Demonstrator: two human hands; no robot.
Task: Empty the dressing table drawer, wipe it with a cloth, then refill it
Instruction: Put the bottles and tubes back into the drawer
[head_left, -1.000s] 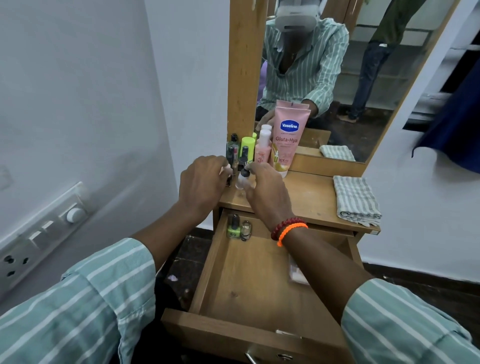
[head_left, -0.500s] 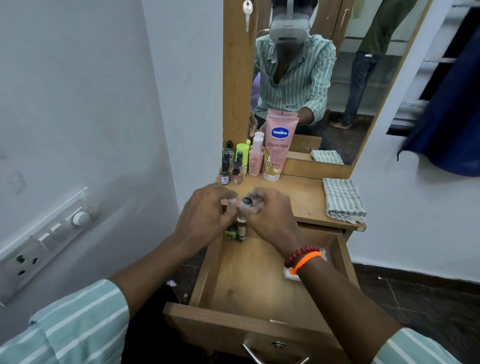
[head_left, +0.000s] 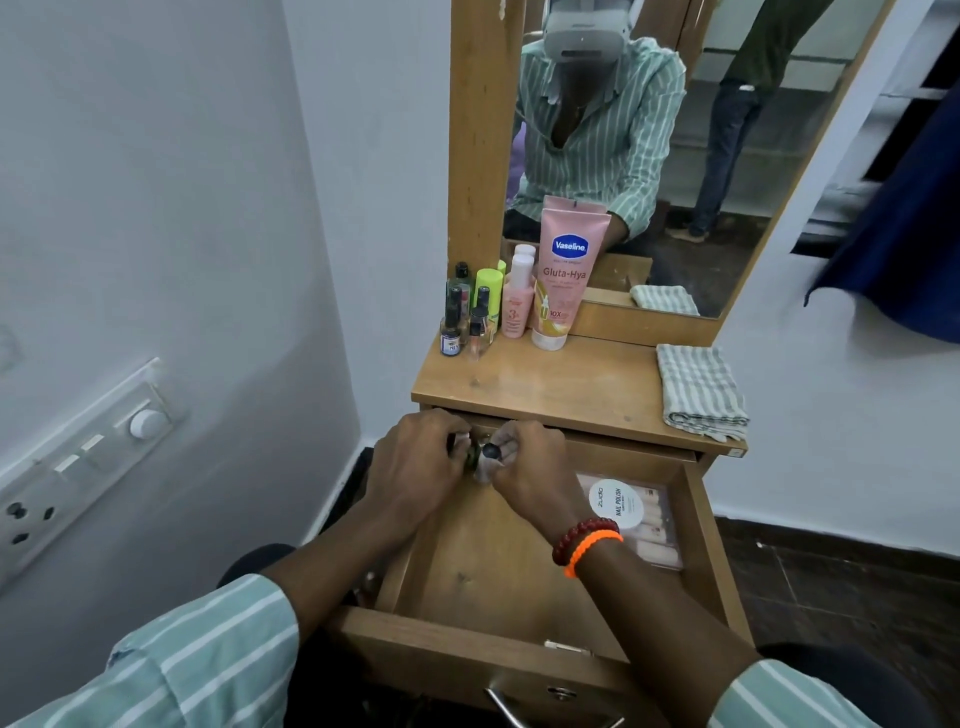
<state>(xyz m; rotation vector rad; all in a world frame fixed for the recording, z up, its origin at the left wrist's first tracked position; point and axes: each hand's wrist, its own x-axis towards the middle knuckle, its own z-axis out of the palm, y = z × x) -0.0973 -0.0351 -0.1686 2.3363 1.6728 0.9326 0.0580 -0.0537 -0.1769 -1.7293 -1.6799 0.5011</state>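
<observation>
The wooden drawer (head_left: 483, 571) is pulled out under the dressing table top (head_left: 561, 389). Both my hands are at its back left corner. My left hand (head_left: 421, 462) grips a small green bottle (head_left: 471, 458). Close beside it, my right hand (head_left: 530, 467) pinches a small clear bottle with a dark cap (head_left: 490, 452). My fingers hide most of both bottles. A flat pack of nail polish (head_left: 634, 514) lies at the drawer's right side. A folded striped cloth (head_left: 701, 395) sits on the top's right end.
At the back left of the top stand a pink Vaseline tube (head_left: 569, 270), a pink bottle (head_left: 518, 301), a green bottle (head_left: 488, 291) and several small nail polish bottles (head_left: 457, 332). Behind them is the mirror (head_left: 675, 156). A switch panel (head_left: 93, 452) is on the left wall.
My hands left the bottles on the table top and came down into the drawer's back left corner, where they closed round the two small bottles there.
</observation>
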